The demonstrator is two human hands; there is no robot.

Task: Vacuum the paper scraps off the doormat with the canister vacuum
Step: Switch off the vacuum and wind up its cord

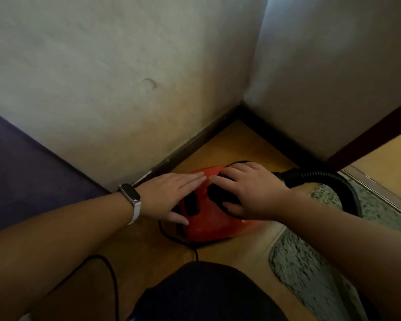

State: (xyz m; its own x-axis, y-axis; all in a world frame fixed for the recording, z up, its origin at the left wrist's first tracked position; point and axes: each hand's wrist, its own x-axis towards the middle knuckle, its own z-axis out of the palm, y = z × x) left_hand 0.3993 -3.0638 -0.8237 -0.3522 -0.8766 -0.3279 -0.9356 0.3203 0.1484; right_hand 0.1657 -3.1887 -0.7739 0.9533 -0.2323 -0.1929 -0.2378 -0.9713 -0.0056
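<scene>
a red canister vacuum [208, 221] with black panels sits on a yellowish wooden floor [236, 144], tucked into the corner where two pale walls [102, 77] meet. both hands rest on its top, side by side and nearly touching at the fingertips.

the left hand [171, 193] lies flat on the left part of the red shell, fingers straight and held together, pointing right. its thumb is spread wide toward the near edge of the body. it grips nothing.

the right hand [248, 188] is laid over the right part of the top, on a black section. its fingers are spread and only slightly bent, and the thumb reaches toward the near side. it is laid on the surface rather than closed round anything.

a black ribbed hose [322, 179] leaves the vacuum on the right and arcs over a speckled grey-green doormat [310, 269], which lies just right of the vacuum. the picture is too blurred to show anything small lying on the mat. a thin black cord [111, 274] runs from under the vacuum across the floor toward the lower left.

the left wrist wears a watch [130, 194] with a dark face and white strap. dark skirting [195, 140] runs along the foot of the walls. a dark purple surface [21, 170] fills the left edge, and the person's dark-clothed knee [202, 293] shows at the bottom.
</scene>
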